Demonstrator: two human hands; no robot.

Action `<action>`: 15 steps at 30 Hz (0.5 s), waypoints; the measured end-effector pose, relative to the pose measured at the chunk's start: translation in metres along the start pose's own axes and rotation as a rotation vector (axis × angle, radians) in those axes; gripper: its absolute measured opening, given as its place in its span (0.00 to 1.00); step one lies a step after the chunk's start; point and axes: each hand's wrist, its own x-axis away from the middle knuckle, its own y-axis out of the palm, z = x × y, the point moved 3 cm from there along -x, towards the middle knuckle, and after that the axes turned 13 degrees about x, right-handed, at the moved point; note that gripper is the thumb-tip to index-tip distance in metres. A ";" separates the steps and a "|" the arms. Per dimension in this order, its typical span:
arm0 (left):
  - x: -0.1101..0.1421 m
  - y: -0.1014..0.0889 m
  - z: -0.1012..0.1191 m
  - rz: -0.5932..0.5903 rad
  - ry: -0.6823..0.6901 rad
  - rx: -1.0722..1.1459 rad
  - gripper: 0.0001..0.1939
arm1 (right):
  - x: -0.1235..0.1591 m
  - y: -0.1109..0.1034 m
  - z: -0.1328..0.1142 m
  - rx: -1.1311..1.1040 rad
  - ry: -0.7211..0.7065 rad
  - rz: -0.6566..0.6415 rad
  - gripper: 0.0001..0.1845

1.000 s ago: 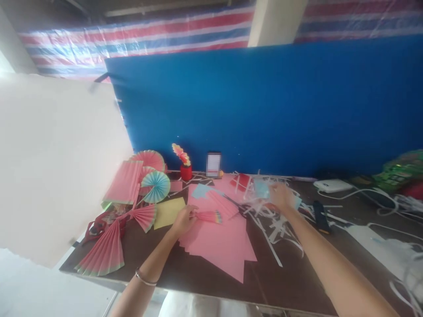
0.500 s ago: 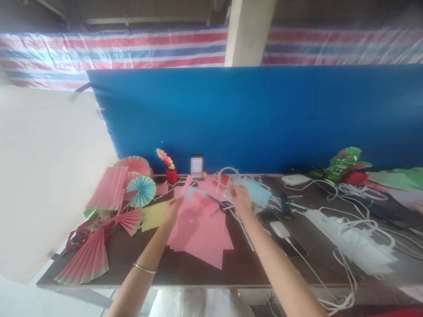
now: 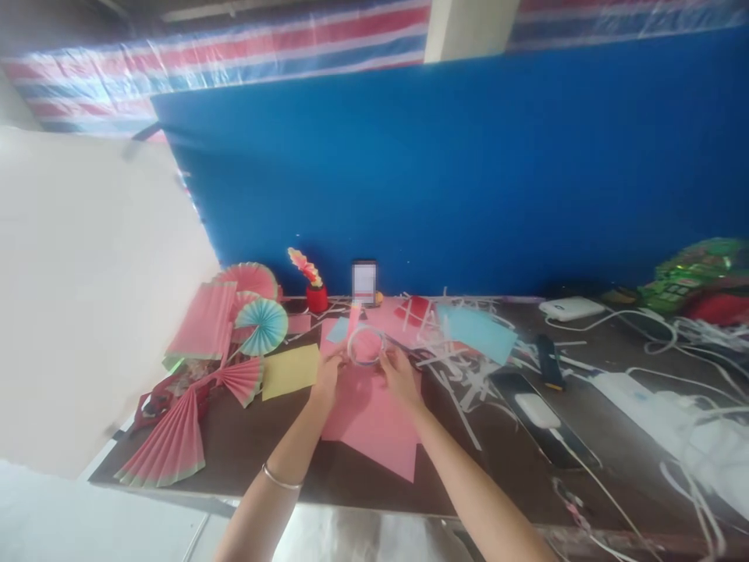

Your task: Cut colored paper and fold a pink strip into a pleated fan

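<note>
Over the pink paper sheets [image 3: 368, 414], my right hand [image 3: 401, 379] pinches the edge of a thin white ring that looks like a roll of tape [image 3: 367, 362]. My left hand [image 3: 328, 378] is closed at the ring's left side, with a narrow folded pink paper strip [image 3: 354, 316] rising from near its fingers. The ring partly covers the strip's lower end. Beside my left wrist a yellow paper sheet [image 3: 291, 372] lies on the table. A small light-blue paper piece [image 3: 338, 330] shows just beyond my left fingers.
Pleated pink fans [image 3: 169, 445] and a blue paper rosette [image 3: 261, 326] sit at the left. White paper strips [image 3: 468, 378] lie scattered right of my hands, with a blue sheet [image 3: 478, 332]. Further right are a black phone [image 3: 547, 421], cables and a power strip [image 3: 637, 406].
My right hand has brought the white tape ring left and nearer, beside my left hand, which still has the pink strip. The view has shifted somewhat.
</note>
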 end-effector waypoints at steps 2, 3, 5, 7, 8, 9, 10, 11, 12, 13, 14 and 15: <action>0.002 0.006 0.003 -0.083 0.019 -0.038 0.11 | 0.005 -0.001 -0.002 0.056 -0.015 0.008 0.13; 0.002 0.008 0.005 -0.106 0.051 -0.076 0.11 | 0.007 -0.001 -0.004 0.080 -0.025 0.012 0.13; 0.004 0.010 0.008 -0.125 0.128 -0.183 0.13 | 0.011 -0.002 -0.008 0.124 -0.040 0.026 0.13; 0.004 0.009 0.011 -0.110 0.197 -0.283 0.15 | 0.013 -0.004 -0.012 0.160 -0.040 0.050 0.13; 0.004 0.008 0.012 -0.105 0.230 -0.327 0.15 | 0.013 -0.005 -0.015 0.164 -0.041 0.060 0.14; 0.005 0.008 0.014 -0.102 0.265 -0.366 0.14 | 0.013 -0.006 -0.018 0.157 -0.044 0.063 0.15; 0.005 0.008 0.016 -0.099 0.299 -0.402 0.14 | 0.014 -0.007 -0.021 0.144 -0.047 0.059 0.17; 0.006 0.008 0.018 -0.092 0.332 -0.437 0.13 | 0.014 -0.007 -0.023 0.129 -0.051 0.051 0.18; 0.007 0.009 0.020 -0.088 0.354 -0.470 0.13 | 0.014 -0.008 -0.026 0.121 -0.059 0.045 0.19; 0.008 0.010 0.021 -0.085 0.364 -0.498 0.13 | 0.014 -0.009 -0.028 0.129 -0.068 0.043 0.20; 0.010 0.011 0.022 -0.081 0.370 -0.520 0.13 | 0.015 -0.009 -0.029 0.153 -0.083 0.052 0.19; 0.012 0.012 0.023 -0.077 0.376 -0.538 0.13 | 0.016 -0.010 -0.031 0.190 -0.102 0.067 0.19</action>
